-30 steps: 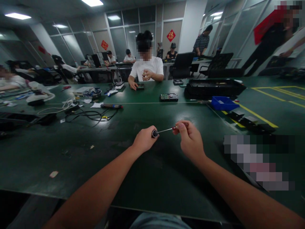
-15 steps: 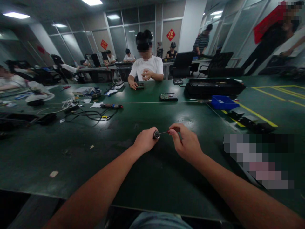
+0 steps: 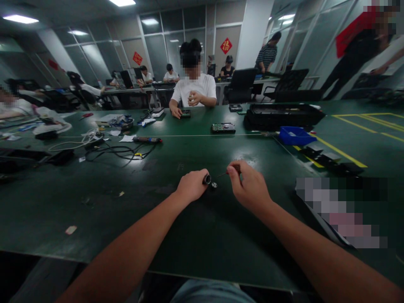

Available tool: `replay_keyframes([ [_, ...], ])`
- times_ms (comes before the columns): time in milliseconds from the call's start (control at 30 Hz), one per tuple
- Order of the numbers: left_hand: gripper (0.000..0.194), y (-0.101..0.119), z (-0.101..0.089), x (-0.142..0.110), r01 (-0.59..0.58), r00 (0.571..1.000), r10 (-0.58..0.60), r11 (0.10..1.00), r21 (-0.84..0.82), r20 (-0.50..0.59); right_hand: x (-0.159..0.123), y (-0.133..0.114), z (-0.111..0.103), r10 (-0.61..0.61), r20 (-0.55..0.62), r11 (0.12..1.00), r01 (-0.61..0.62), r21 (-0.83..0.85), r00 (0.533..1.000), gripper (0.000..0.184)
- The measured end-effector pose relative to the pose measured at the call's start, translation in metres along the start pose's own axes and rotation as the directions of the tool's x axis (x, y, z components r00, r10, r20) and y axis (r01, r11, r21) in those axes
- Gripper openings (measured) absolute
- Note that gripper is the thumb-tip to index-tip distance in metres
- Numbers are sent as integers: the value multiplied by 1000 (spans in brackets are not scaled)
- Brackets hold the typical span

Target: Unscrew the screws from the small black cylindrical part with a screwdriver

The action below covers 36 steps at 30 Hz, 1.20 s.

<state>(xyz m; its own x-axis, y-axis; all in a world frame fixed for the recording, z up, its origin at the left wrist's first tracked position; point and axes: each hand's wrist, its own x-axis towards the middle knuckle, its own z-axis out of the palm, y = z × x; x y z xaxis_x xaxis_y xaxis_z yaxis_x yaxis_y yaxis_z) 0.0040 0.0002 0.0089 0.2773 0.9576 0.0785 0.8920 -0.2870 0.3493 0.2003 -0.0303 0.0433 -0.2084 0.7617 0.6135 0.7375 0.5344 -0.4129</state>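
Observation:
My left hand (image 3: pixel 193 185) is closed around a dark cylinder (image 3: pixel 207 179) whose round, hollow-looking end with a metallic rim faces right. Most of the cylinder is hidden inside the fist. A small round silvery piece (image 3: pixel 214 185) shows just right of that end, apart from both hands; whether it rests on the table or is falling I cannot tell. In my right hand (image 3: pixel 251 185) a screwdriver is pinched by its reddish-brown handle (image 3: pixel 236 168). Its thin shaft (image 3: pixel 222 174) points left, the tip short of the cylinder.
A hard drive (image 3: pixel 223 128) lies ahead on the green table (image 3: pixel 176 235). Cables (image 3: pixel 118 153) and a tool-like stick (image 3: pixel 147 139) are at left. A black tray (image 3: pixel 284 114), a blue bin (image 3: pixel 296 136) and black blocks (image 3: pixel 334 162) stand right. Across sits a co-worker (image 3: pixel 194 90).
The screwdriver, earlier with its tip at the cylinder's end, has drawn back to the right. A small round piece has come out of that end, leaving it hollow-looking. My left hand stays nearly still.

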Motion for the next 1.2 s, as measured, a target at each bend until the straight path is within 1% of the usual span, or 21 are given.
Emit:
replay_keyframes([
  [67,7,-2,1,0,-3,999,1,998,-70,-35,1,2,-2,25,-19,1000,-25,-13,999,23],
  [133,4,-5,3,0,-20,997,5,983,-183,-80,3,4,-2,43,-12,999,-44,-28,999,26],
  [200,3,-7,4,0,-35,991,-3,960,-279,-132,4,7,-1,67,38,998,-66,-18,997,27],
  [267,3,-8,5,0,-39,983,-23,942,-334,-180,4,9,4,97,131,995,-97,-9,987,22],
  [333,3,-8,5,1,-44,977,-36,933,-357,-212,2,12,11,117,239,993,-108,-50,964,18],
  [433,3,-7,7,1,-62,975,-22,928,-368,-220,-2,15,25,130,355,984,-77,-160,926,17],
  [567,3,-8,9,2,-72,978,-6,928,-365,-209,-4,17,38,134,418,983,-68,-169,898,17],
  [733,3,-8,10,2,-65,979,-9,932,-356,-202,-1,17,39,139,496,985,-69,-157,857,12],
  [800,3,-8,9,2,-63,981,-9,931,-359,-195,0,16,35,143,484,986,-82,-146,863,12],
  [900,3,-8,7,1,-55,982,-18,928,-369,-189,2,13,28,112,398,993,-93,-68,911,16],
  [1000,4,-5,7,0,-71,985,4,922,-381,-173,3,7,22,56,304,998,-63,15,951,19],
  [1100,6,0,6,-3,-128,987,77,908,-398,-141,2,2,20,0,271,998,-17,59,963,17],
  [1200,5,6,6,-5,-168,984,130,894,-415,-118,-1,0,22,-49,293,997,29,73,955,15],
])
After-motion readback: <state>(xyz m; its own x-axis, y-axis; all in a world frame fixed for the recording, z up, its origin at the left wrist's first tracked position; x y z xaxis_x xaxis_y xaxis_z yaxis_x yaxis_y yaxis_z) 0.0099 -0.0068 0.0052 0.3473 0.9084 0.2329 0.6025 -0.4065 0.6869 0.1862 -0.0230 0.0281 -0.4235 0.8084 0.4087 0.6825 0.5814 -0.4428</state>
